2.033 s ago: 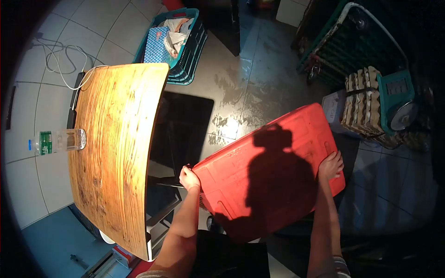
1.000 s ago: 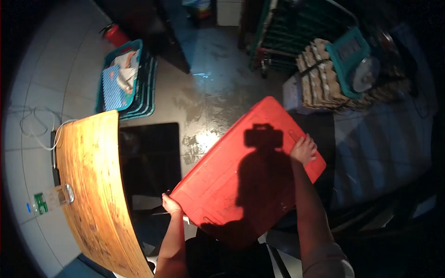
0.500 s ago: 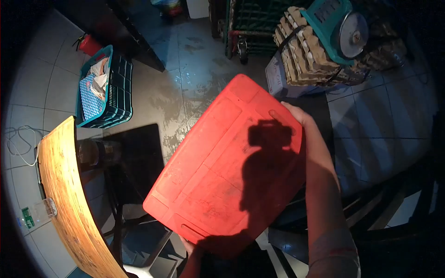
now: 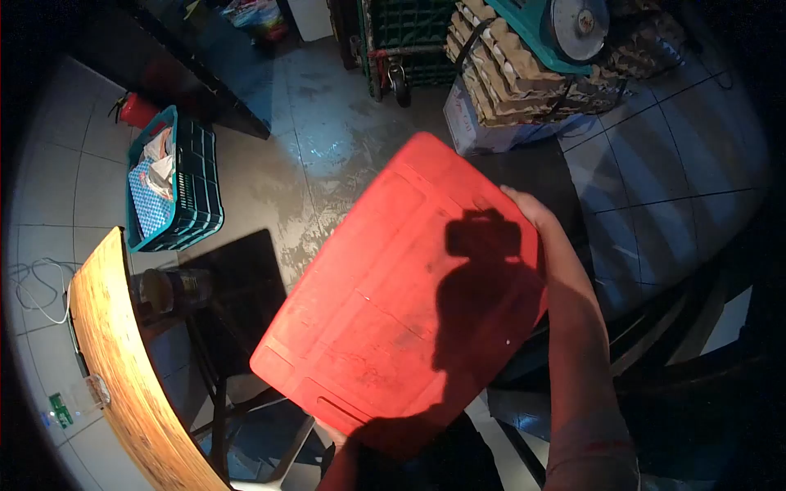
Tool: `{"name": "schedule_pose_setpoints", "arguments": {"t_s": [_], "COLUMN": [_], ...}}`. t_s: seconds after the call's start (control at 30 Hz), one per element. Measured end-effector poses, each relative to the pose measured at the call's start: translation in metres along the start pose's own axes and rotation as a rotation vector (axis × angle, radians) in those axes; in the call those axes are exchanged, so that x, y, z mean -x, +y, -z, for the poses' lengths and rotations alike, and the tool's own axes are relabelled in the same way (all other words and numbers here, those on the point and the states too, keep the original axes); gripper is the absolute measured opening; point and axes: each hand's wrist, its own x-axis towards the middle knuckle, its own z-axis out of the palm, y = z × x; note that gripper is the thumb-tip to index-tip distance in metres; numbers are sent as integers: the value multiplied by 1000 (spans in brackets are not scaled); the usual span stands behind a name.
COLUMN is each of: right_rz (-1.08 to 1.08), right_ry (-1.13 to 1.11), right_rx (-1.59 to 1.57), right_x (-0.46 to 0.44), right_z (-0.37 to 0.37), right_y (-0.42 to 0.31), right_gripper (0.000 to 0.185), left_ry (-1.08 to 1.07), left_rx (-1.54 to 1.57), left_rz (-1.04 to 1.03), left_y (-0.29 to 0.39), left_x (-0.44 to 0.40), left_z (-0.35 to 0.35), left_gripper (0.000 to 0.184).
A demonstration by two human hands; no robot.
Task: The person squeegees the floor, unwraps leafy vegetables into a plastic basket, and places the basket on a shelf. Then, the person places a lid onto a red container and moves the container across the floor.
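A large red plastic lid or box (image 4: 368,278), scuffed on top, is held in front of my body and tilted, its far corner pointing up the view. My right hand (image 4: 528,209) grips its far right edge, fingers partly hidden under the rim. At its near left edge, my left hand (image 4: 332,432) holds it from below, mostly covered by the red surface. A dark shadow of a head and shoulders falls across its right half. Whether it is a lid alone or a closed box cannot be told.
A wooden table (image 4: 123,352) with a plastic bottle (image 4: 78,401) is at left. Beyond stand a teal crate (image 4: 196,184) with cloths and a fire extinguisher (image 4: 137,110). Egg trays (image 4: 524,74) with a scale (image 4: 577,29) are at upper right, near a wheeled green cart (image 4: 409,41).
The red item has turned steeper, and my left hand has moved from its left side to beneath its near edge. My right hand has shifted to the far right edge. The view has swung rightward.
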Motion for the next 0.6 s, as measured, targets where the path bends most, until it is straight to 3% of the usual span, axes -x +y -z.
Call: {"name": "schedule_pose_setpoints", "arguments": {"t_s": [0.1, 0.17, 0.23, 0.33, 0.4, 0.47, 0.53, 0.6], "right_rz": [33, 106, 68, 7, 31, 84, 68, 112], "right_ry": [69, 211, 277, 733, 758, 1090, 1013, 1055], "right_rx": [-30, 206, 144, 545, 423, 864, 911, 920], "right_x": [26, 49, 26, 82, 122, 125, 131, 123], "right_z": [20, 28, 65, 24, -30, -99, -111, -112], "right_y": [36, 55, 114, 81, 50, 63, 65, 66], "right_gripper": [50, 52, 53, 55, 62, 79, 91, 91], "left_ry": [24, 31, 33, 5, -3, 68, 117, 18], "left_rx": [-88, -127, -192, -381, -452, -184, 21, 2], "left_rz": [9, 31, 59, 88, 163, 280, 316, 250], "left_y": [11, 17, 21, 28, 37, 54, 62, 43], "left_x": [-7, -12, -17, -25, -30, -33, -45, -71], "left_z": [5, 11, 21, 50, 58, 13, -4, 29], "left_gripper": [56, 56, 56, 56, 56, 61, 56, 55]}}
